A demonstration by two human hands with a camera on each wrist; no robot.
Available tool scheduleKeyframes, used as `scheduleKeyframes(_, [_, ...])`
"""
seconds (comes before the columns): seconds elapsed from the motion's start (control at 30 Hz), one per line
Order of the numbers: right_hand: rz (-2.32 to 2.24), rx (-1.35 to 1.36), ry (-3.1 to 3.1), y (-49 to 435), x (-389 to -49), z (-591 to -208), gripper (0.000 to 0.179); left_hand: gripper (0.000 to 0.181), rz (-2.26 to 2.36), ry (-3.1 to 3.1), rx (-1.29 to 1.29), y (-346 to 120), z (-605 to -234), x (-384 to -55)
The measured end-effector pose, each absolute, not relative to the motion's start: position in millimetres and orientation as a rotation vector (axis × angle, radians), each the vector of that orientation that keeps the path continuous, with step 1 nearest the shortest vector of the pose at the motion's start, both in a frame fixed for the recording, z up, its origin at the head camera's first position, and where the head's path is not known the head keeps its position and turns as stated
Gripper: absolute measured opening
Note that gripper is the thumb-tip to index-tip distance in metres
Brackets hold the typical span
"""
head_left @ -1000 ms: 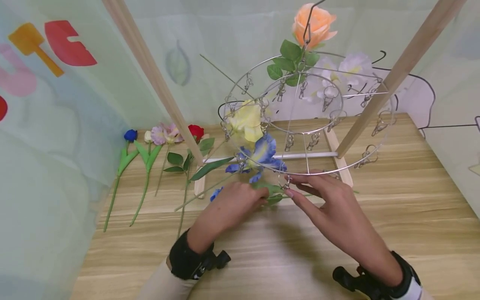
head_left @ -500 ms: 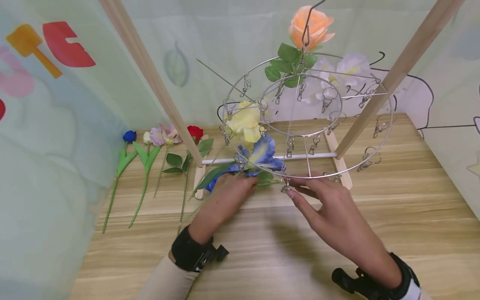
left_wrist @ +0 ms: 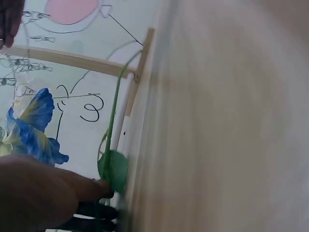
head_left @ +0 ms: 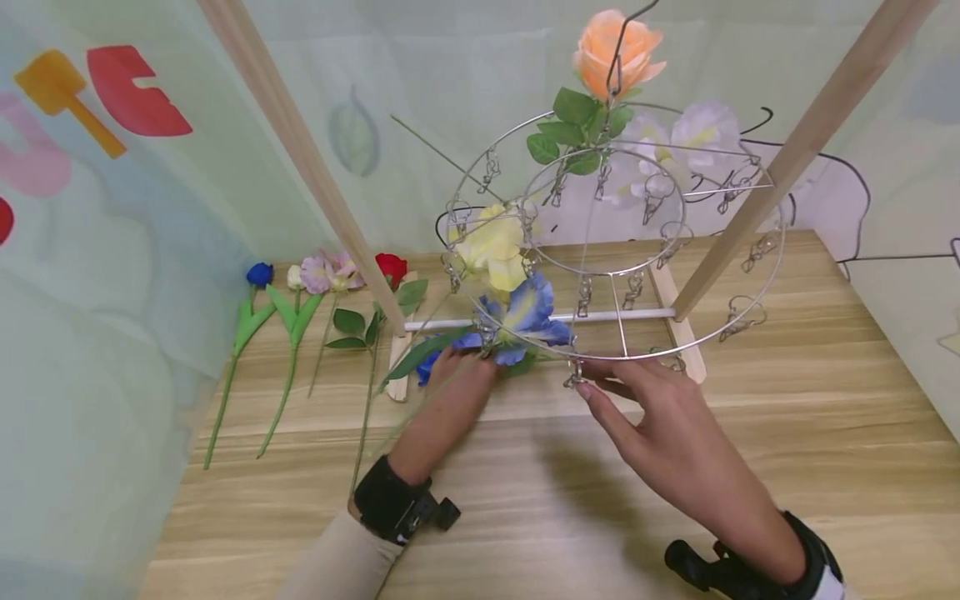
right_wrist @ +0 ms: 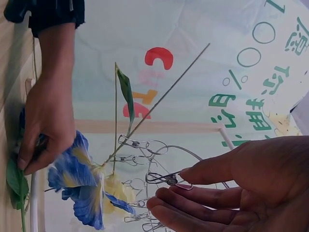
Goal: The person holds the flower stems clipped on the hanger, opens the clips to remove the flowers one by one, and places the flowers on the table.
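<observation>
My left hand (head_left: pixel 459 383) is low over the table under the hanging blue iris (head_left: pixel 528 312). Its thumb and fingers pinch a green flower stem (left_wrist: pixel 114 106) beside a leaf (left_wrist: pixel 116 169); blue petals (head_left: pixel 426 368) show behind that hand, most of the bloom hidden. A wire clip (right_wrist: pixel 164 179) at the front of the round metal hanger (head_left: pixel 697 343) sits between the thumb and fingers of my right hand (head_left: pixel 671 421). The iris and a yellow flower (head_left: pixel 491 246) hang from the hanger's left side.
A peach rose (head_left: pixel 618 54) and a white flower (head_left: pixel 705 137) are at the hanger's far side. Wooden posts (head_left: pixel 307 167) frame it left and right. A blue flower (head_left: pixel 260 274), a white one, a pink one and a red rose (head_left: pixel 392 267) lie on the table (head_left: pixel 525 517) at left.
My left hand has shifted left and away from me, under the iris, with the stem in its fingers. The right hand stays at the clip.
</observation>
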State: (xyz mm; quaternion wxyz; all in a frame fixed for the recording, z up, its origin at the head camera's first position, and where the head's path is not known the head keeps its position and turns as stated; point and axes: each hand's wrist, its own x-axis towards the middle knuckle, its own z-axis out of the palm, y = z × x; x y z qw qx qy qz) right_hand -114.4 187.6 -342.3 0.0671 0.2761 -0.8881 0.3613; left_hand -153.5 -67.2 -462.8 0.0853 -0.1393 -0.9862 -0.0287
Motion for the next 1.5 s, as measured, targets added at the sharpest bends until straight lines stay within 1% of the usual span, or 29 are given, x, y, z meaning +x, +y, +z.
scheduleKeyframes(0.17, [1.053,0.806,-2.675,189.2,-113.9,-342.1,0.020,0.021,-0.082,-2.834,-0.435,-64.9,-472.1,-154.0])
scheduleKeyframes(0.27, [1.033,0.784,-2.683,189.2,-113.2,-342.1,0.019,0.018,-0.077,-2.858,-0.454,-65.5,-468.2,-153.9])
scheduleKeyframes(0.33, [1.024,0.778,-2.683,189.1,-112.8,-342.3,0.019,0.015,-0.110,-2.871,-0.458,-66.9,-462.4,-152.6])
scheduleKeyframes(0.4, [1.016,0.774,-2.679,189.1,-112.4,-342.4,0.019,0.017,-0.179,-2.883,-0.436,-69.2,-454.3,-149.5])
scheduleKeyframes(0.53, [0.998,0.768,-2.673,188.8,-112.4,-342.6,0.019,0.022,-0.429,-2.899,-0.370,-76.2,-433.6,-141.1])
scheduleKeyframes(0.63, [0.979,0.766,-2.670,188.5,-112.6,-342.6,0.020,0.019,-0.667,-2.902,-0.351,-81.5,-417.1,-134.2])
scheduleKeyframes(0.77, [0.956,0.760,-2.666,189.1,-112.4,-342.4,0.020,0.033,-0.855,-2.846,-0.291,-85.5,-401.0,-126.7])
scheduleKeyframes(0.83, [0.953,0.753,-2.671,189.3,-112.3,-342.4,0.021,0.045,-0.882,-2.808,-0.243,-85.8,-396.1,-124.5])
scheduleKeyframes(0.97, [0.965,0.751,-2.682,189.6,-112.3,-342.3,0.021,0.050,-0.918,-2.742,-0.236,-83.4,-391.1,-123.0])
scheduleKeyframes(1.23, [0.988,0.749,-2.715,189.5,-111.1,-341.6,0.023,0.040,-0.860,-2.621,-0.392,-80.6,-390.4,-123.8])
scheduleKeyframes(1.5, [0.975,0.749,-2.727,188.6,-110.5,-340.2,0.023,0.020,-0.811,-2.584,-0.515,-81.5,-393.3,-123.3])
